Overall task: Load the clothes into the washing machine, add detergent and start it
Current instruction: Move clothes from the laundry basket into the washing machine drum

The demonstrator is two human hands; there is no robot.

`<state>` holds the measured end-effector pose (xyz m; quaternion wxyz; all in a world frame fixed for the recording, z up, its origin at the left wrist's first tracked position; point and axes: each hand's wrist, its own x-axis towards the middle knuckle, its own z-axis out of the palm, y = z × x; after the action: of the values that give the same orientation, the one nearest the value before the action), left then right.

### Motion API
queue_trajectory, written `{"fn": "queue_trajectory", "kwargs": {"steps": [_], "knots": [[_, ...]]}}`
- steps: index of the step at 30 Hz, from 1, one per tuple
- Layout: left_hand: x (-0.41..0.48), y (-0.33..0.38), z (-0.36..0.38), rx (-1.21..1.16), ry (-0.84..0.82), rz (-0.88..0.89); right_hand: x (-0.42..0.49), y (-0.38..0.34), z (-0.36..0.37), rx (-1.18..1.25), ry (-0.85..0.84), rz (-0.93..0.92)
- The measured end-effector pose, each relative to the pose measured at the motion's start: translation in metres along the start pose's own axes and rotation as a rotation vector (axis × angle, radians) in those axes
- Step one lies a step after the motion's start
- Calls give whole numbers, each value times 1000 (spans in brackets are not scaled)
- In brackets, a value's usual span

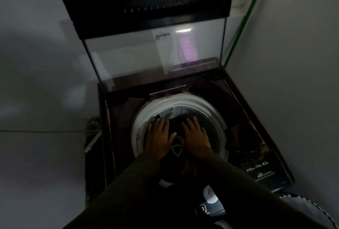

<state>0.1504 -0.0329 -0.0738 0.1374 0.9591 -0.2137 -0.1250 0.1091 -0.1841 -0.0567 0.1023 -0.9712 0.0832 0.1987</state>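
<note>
Dim corner, walls close on both sides. Top-loading washing machine (185, 137) stood with glass lid (146, 58) raised upright behind the white drum rim (139, 122). Left hand (158, 137) and right hand (196, 135) lay side by side, fingers spread flat, pressed onto dark clothes (176, 127) inside the drum. Green hose (245, 17) ran up the right wall. Control panel (209, 203) partly hidden beneath the sleeves (146, 192).

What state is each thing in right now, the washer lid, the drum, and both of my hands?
Washing machine lid: open, folded upright at the back.
Drum: uncovered, dark laundry inside.
Left hand: flat, fingers spread, palm down in the drum.
Right hand: flat, fingers spread, palm down beside the left hand.
Control panel: too dim to read.
</note>
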Motion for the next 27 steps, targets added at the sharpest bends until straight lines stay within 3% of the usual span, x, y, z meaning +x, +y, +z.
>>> {"fn": "queue_trajectory", "kwargs": {"steps": [4,16,27], "knots": [[-2,23,-11,94,48,30,-19,18,-11,-61,47,62],[0,163,-18,-17,84,331,-110,130,-57,-53,267,259],[-37,295,26,93,14,587,-211,240,-39,19,294,466]]}}
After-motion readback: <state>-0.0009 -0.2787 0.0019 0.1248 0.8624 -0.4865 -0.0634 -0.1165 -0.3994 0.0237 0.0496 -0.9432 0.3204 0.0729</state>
